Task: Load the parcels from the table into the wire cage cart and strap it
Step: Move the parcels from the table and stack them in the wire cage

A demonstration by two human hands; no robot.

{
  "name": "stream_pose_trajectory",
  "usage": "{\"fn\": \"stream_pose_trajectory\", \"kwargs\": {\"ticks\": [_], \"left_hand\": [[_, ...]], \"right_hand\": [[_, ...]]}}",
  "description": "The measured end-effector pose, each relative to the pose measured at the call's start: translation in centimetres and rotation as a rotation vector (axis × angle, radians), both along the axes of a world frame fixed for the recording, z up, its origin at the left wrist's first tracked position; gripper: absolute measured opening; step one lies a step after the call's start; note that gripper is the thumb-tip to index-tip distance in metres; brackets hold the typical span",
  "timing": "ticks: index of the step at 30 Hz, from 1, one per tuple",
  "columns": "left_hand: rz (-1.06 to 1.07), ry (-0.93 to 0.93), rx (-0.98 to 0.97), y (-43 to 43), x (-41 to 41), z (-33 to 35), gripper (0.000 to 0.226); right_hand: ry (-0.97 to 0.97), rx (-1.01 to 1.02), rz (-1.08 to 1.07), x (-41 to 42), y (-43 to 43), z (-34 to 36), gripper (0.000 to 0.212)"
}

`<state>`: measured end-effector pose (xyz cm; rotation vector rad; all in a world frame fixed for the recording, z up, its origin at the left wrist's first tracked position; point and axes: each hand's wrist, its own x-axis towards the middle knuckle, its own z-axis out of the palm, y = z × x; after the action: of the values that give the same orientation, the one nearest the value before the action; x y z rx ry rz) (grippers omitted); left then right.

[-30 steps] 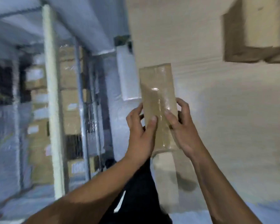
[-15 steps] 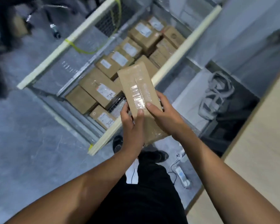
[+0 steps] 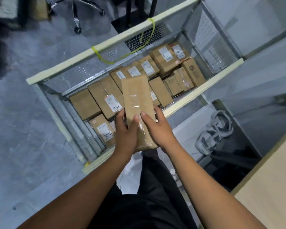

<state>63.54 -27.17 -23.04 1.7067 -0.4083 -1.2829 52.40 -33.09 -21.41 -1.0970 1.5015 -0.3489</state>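
Parcel [image 3: 135,100] is hovering above the near rail [image 3: 196,95] of the cart [image 3: 64,65], left grip [image 3: 125,131] and right grip [image 3: 157,128] curling round its lower end. Releasing here is risking it clipping that rail or bouncing off boxes [image 3: 102,96].

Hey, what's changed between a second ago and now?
The person turned from the table to the wire cage cart, bringing the taped parcel over the boxes inside it. Nothing was let go: the left hand and right hand grip the parcel as before.
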Motion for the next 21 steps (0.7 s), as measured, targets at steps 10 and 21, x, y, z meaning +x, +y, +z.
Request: {"fn": "stream_pose_trajectory", "kwargs": {"ticks": [10,21], "left_hand": [[0.094,0.081,-0.012,-12.5,-9.4,-0.1,0.065],[0.136,0.191,0.016,-19.4,-12.3,-2.8,0.067]], "right_hand": [[-0.091,-0.025,0.107,-9.2,-14.2,-0.8,0.044],[-0.029,-0.036,0.201,-11.4,-23.5,-3.7,0.061]]}}
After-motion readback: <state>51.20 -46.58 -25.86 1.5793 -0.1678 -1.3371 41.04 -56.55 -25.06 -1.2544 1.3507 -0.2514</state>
